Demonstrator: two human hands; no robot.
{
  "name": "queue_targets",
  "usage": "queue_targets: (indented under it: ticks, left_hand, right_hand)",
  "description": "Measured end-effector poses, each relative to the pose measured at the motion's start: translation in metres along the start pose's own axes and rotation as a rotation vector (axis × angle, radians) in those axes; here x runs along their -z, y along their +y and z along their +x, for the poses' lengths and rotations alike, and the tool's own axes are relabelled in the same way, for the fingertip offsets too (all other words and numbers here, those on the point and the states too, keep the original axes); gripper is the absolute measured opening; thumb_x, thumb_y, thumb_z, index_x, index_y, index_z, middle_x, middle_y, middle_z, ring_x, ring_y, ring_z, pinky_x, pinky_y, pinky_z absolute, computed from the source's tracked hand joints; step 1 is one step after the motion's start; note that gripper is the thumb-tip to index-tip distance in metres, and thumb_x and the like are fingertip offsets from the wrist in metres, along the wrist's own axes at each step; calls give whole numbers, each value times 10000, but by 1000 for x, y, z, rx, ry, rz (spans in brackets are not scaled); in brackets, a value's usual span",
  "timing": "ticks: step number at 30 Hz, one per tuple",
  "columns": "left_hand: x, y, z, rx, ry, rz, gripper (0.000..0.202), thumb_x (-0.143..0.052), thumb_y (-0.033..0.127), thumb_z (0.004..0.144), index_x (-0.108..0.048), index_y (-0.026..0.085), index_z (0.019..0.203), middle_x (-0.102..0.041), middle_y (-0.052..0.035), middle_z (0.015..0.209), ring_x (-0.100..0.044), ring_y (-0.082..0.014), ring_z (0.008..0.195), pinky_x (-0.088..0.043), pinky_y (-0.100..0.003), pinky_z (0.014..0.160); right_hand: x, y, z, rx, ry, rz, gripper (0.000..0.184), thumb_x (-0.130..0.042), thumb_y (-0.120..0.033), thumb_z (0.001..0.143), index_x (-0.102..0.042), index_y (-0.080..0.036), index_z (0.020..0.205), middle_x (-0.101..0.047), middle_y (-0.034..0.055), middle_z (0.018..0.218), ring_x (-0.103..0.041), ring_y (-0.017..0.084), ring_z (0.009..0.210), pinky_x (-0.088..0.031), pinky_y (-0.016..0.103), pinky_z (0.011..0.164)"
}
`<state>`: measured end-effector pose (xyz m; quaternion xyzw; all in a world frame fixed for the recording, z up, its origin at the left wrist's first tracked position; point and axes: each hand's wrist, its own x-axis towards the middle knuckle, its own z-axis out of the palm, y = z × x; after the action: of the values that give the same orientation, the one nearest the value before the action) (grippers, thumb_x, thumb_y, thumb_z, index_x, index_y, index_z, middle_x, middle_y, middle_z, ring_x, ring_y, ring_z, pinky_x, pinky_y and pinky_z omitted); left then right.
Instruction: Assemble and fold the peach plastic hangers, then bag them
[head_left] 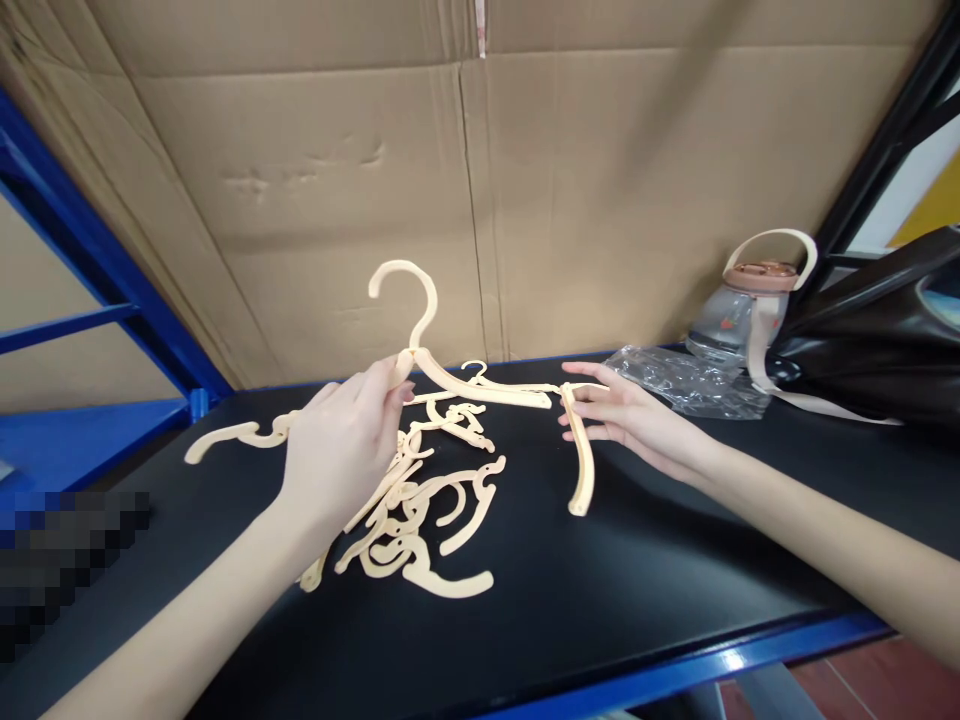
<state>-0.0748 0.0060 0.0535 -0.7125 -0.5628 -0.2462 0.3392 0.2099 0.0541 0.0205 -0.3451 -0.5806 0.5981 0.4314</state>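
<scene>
My left hand [341, 430] is closed around the near end of a cream plastic folding clothes hanger [480, 382], just below its hook. That hanger is raised, its hook upright and one arm stretching right. My right hand [622, 410] has its fingers at a curved hanger arm [581, 455], which hangs downward in front of the fingertips. Whether this arm joins the raised hanger is unclear. Below and between my hands lies a pile of folded cream hangers [405, 510]. Another hanger [244, 435] sticks out left of my left hand, partly hidden by it.
The black tabletop [637, 600] has a blue front edge [697, 665]. At the right stand a clear bottle [727, 315] with a strap, a crumpled plastic bag [682, 380] and a dark shiny bag [870, 310]. Cardboard [337, 200] lines the back; a blue frame [112, 230] rises left.
</scene>
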Motion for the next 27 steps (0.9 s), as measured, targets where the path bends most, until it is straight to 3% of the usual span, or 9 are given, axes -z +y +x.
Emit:
queue_targets:
  ticks: [7, 13, 21, 27]
  left_hand:
    - [3, 1, 0, 88, 1, -62, 333, -300, 301, 984, -535, 181, 1187, -724, -41, 849, -652, -229, 749, -414, -308, 613]
    - [2, 0, 0, 129, -16, -109, 327, -319, 300, 978, -535, 193, 1198, -723, -24, 858, -671, -212, 767, -399, -281, 573]
    - [6, 5, -1, 197, -125, -207, 329, -342, 295, 963, -513, 213, 1232, -713, -1, 811, -674, -198, 736, -394, -255, 574]
    - [6, 4, 0, 205, -180, -229, 318, -343, 306, 957, -523, 206, 1200, -713, 2, 797, -660, -189, 684, -373, -251, 547]
  right_hand:
    - [-1, 11, 4, -76, -23, -33, 279, -699, -288, 764, -594, -213, 1012, -612, 23, 929, -659, 186, 902, -510, 385, 906]
    - [-6, 24, 10, -90, -123, -253, 240, -691, -329, 750, -585, -181, 907, -641, 16, 831, -630, 147, 785, -508, 311, 753]
    - [-10, 23, 5, 215, -234, -765, 231, -627, -414, 835, -613, -190, 777, -648, 14, 834, -583, 156, 781, -442, 302, 743]
    - [-14, 19, 0, 312, -431, -849, 195, -573, -376, 894, -654, -207, 837, -643, 14, 857, -575, 165, 839, -427, 316, 818]
